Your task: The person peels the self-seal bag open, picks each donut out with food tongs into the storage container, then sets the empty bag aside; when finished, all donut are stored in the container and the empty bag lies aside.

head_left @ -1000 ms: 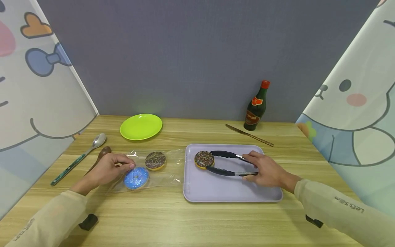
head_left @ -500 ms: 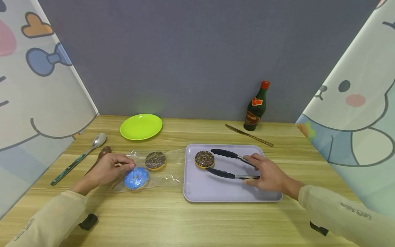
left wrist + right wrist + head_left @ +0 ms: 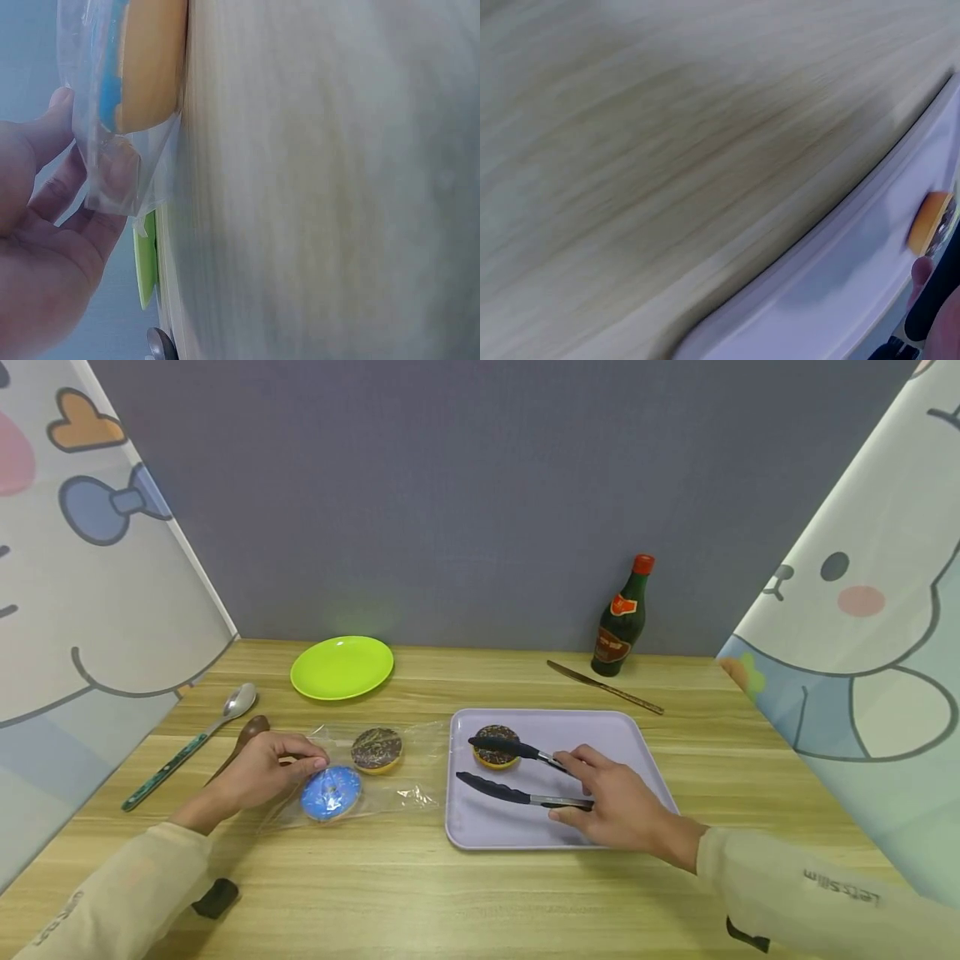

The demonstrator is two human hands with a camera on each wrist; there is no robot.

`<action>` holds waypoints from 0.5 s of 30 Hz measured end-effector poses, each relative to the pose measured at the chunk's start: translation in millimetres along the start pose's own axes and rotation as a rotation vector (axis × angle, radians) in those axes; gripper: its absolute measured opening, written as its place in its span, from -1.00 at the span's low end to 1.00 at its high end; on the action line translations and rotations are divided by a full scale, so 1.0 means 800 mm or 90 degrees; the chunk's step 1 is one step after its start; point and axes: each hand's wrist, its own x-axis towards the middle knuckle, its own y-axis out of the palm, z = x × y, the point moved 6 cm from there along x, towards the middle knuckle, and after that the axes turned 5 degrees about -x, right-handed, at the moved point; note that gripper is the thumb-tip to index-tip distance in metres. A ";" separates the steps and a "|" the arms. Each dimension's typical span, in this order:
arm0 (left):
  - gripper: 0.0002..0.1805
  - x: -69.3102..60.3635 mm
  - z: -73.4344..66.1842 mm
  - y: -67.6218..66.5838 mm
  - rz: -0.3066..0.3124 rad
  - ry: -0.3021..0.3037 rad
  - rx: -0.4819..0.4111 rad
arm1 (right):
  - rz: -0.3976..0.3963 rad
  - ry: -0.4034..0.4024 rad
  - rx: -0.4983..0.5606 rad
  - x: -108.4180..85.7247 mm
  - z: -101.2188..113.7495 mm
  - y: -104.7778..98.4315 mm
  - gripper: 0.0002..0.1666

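Note:
My left hand [image 3: 262, 768] pinches the edge of a clear plastic bag [image 3: 416, 796] lying on the table. Inside the bag are a blue-iced donut [image 3: 331, 793] and a chocolate donut [image 3: 377, 750]; the left wrist view shows the thumb [image 3: 56, 124] against the plastic. In my right hand [image 3: 618, 802] are black-tipped tongs [image 3: 495, 789], spread apart with nothing between their tips. They hang over the lilac tray [image 3: 622, 731]. One tip crosses in front of another chocolate donut [image 3: 495, 762] on the tray, hiding part of it; the other tip is nearer me.
A green plate [image 3: 342, 668] lies at the back left. Left of the bag are a green-handled spoon [image 3: 180, 760] and a brown wooden spoon [image 3: 251, 731], partly behind my left hand. Behind the tray lie a knife [image 3: 604, 687] and a standing dark bottle [image 3: 621, 627].
My right hand has moved the tongs left and toward me, after first drawing back slightly from the tray's donut. The tips no longer flank that donut. My left hand has stayed put.

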 end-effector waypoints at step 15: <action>-0.93 -0.001 0.005 -0.001 0.001 -0.011 -0.004 | 0.075 0.048 -0.072 0.039 0.055 0.028 -0.12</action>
